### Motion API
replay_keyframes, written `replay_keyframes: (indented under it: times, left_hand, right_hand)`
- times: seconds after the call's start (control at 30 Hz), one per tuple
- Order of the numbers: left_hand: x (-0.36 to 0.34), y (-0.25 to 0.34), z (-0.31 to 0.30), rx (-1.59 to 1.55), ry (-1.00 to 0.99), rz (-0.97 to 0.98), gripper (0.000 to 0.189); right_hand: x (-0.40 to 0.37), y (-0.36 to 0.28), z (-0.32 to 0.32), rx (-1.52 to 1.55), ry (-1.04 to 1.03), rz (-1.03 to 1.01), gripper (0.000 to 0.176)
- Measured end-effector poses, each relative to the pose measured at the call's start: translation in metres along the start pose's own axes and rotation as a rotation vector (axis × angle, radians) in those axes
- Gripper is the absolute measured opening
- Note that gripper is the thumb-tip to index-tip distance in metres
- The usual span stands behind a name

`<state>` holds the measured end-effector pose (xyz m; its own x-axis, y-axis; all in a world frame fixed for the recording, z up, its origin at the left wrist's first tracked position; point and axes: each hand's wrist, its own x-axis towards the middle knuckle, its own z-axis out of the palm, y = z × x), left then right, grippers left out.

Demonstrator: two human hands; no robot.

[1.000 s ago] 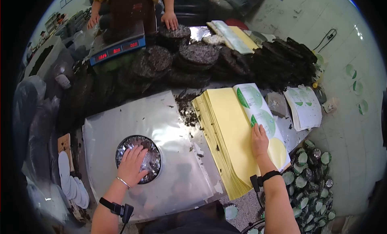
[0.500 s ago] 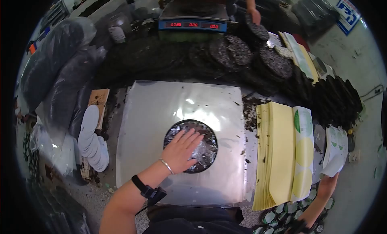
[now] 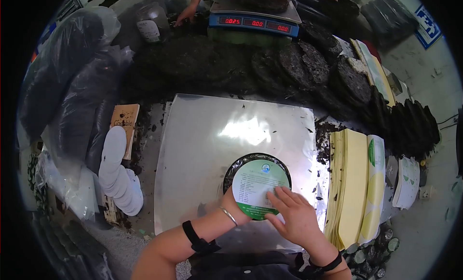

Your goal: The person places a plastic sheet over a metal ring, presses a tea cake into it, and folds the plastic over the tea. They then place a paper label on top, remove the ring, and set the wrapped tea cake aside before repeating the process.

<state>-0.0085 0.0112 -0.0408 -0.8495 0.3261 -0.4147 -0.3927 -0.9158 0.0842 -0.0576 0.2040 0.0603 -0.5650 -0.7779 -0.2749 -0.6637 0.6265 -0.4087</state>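
Observation:
A round black package (image 3: 230, 170) in glossy film lies on the metal sheet (image 3: 193, 135). Over most of it sits a round green and white printed label (image 3: 253, 186). My left hand (image 3: 235, 206) is at the label's lower left edge, its fingers hidden beneath the label. From the right, my right hand (image 3: 295, 213) reaches over the label's right part with its fingers spread, fingertips at the label's surface.
White paper discs (image 3: 115, 171) overlap on the left beside a wooden block (image 3: 124, 123). Yellow sheets (image 3: 348, 183) lie right. Behind are dark round cakes (image 3: 354, 80), a digital scale (image 3: 253, 23) and another person's hand (image 3: 187, 13). Plastic bags (image 3: 72, 72) stand left.
My right hand has come from the far right to the package, and the green label now covers it. My left hand has shifted from the package's top to the label's lower left edge.

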Motion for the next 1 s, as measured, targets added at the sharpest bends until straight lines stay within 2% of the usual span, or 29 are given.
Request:
replay_keyframes:
  times: [0.03, 0.07, 0.1, 0.13, 0.2, 0.23, 0.27, 0.33, 0.37, 0.43, 0.47, 0.53, 0.57, 0.6, 0.63, 0.67, 0.7, 0.73, 0.77, 0.8, 0.83, 0.87, 0.9, 0.93, 0.97, 1.0]
  left_hand:
    - [0.005, 0.003, -0.012, -0.666, -0.106, -0.205, 0.055]
    - [0.004, 0.001, -0.023, -1.012, -0.165, -0.289, 0.055]
    - [0.002, 0.002, -0.026, -1.347, -0.203, -0.404, 0.055]
    - [-0.008, 0.012, -0.006, -2.237, -0.112, -0.554, 0.057]
    - [-0.021, 0.032, 0.023, -4.013, 0.24, -0.731, 0.062]
    - [-0.034, 0.037, 0.013, -3.879, 0.283, -0.608, 0.075]
    - [-0.053, 0.036, 0.017, -3.893, 0.253, -0.598, 0.075]
    - [-0.09, 0.041, 0.037, -3.469, 0.081, -0.582, 0.087]
    - [-0.093, 0.044, 0.03, -3.471, 0.069, -0.576, 0.087]
    - [-0.1, 0.041, 0.007, -3.367, 0.352, -0.599, 0.094]
    - [-0.097, 0.04, 0.002, -3.382, 0.327, -0.58, 0.094]
    - [-0.084, 0.051, 0.004, -3.447, 0.414, -0.582, 0.087]
    - [-0.086, 0.059, 0.009, -3.469, 0.515, -0.61, 0.064]
    - [-0.092, 0.063, 0.012, -3.461, 0.496, -0.617, 0.064]
    - [-0.095, 0.067, 0.014, -3.883, 0.37, -0.404, 0.055]
    - [-0.099, 0.072, 0.017, -4.276, 0.191, -0.101, 0.047]
    - [-0.108, 0.07, -0.001, -4.359, -0.534, -0.701, 0.033]
    - [-0.086, 0.068, -0.008, -4.136, -0.812, -1.77, 0.034]
    - [-0.055, 0.054, -0.015, -3.525, -1.084, -2.827, 0.036]
    - [-0.026, 0.047, -0.022, -3.557, -1.21, -2.627, 0.04]
    - [-0.02, 0.046, -0.032, -3.591, -1.124, -2.389, 0.042]
    - [-0.015, 0.055, -0.028, -3.581, -1.006, -2.177, 0.043]
    - [-0.015, 0.066, -0.025, -3.563, -0.972, -2.197, 0.043]
    - [-0.022, 0.067, -0.023, -3.942, -0.965, -1.882, 0.044]
    - [-0.03, 0.067, -0.02, -4.299, -0.932, -1.45, 0.046]
    - [-0.028, 0.064, -0.019, -4.283, -0.899, -1.48, 0.046]
  right_hand:
    - [0.01, -0.003, -0.011, -0.033, 0.0, 0.07, 0.07]
    - [0.033, 0.0, 0.001, -0.036, -0.009, 0.072, 0.07]
    - [0.063, 0.007, 0.031, -0.119, 0.156, 0.02, 0.068]
    - [0.077, 0.009, 0.05, -0.195, 0.325, -0.03, 0.067]
    - [0.081, 0.006, 0.049, -0.118, 0.341, -0.038, 0.066]
    - [0.079, 0.005, 0.049, -0.042, 0.344, -0.051, 0.066]
    - [0.077, 0.004, 0.051, -0.036, 0.331, -0.062, 0.066]
    - [0.081, 0.002, 0.053, -0.127, 0.338, -0.024, 0.067]
    - [0.083, -0.001, 0.053, -0.123, 0.335, -0.03, 0.067]
    - [0.082, -0.015, 0.058, -0.178, 0.287, -0.087, 0.067]
    - [0.082, -0.019, 0.063, -0.167, 0.275, -0.101, 0.067]
    - [0.09, -0.027, 0.073, -0.256, 0.26, -0.187, 0.066]
    - [0.09, -0.026, 0.072, -0.236, 0.248, -0.199, 0.065]
    - [0.088, -0.026, 0.075, -0.239, 0.257, -0.21, 0.065]
    - [0.088, -0.022, 0.077, -0.236, 0.251, -0.217, 0.066]
    - [0.089, -0.02, 0.075, -0.233, 0.253, -0.223, 0.066]
    - [0.089, -0.024, 0.074, -0.136, 0.263, -0.213, 0.066]
    - [0.091, -0.03, 0.071, -0.136, 0.279, -0.207, 0.066]
    - [0.09, -0.036, 0.07, -0.156, 0.263, -0.198, 0.065]
    - [0.085, -0.043, 0.068, -0.182, 0.235, -0.199, 0.064]
    - [0.08, -0.051, 0.06, -0.276, 0.143, -0.201, 0.056]
    - [0.075, -0.044, 0.058, -0.295, 0.159, -0.213, 0.056]
    - [0.063, -0.028, 0.059, -0.153, -0.006, -0.428, 0.054]
    - [0.044, -0.013, 0.058, 0.0, -0.193, -0.632, 0.051]
    - [0.026, -0.004, 0.038, 0.253, -0.404, -0.597, 0.051]
    - [0.023, -0.003, 0.035, 0.24, -0.39, -0.6, 0.051]
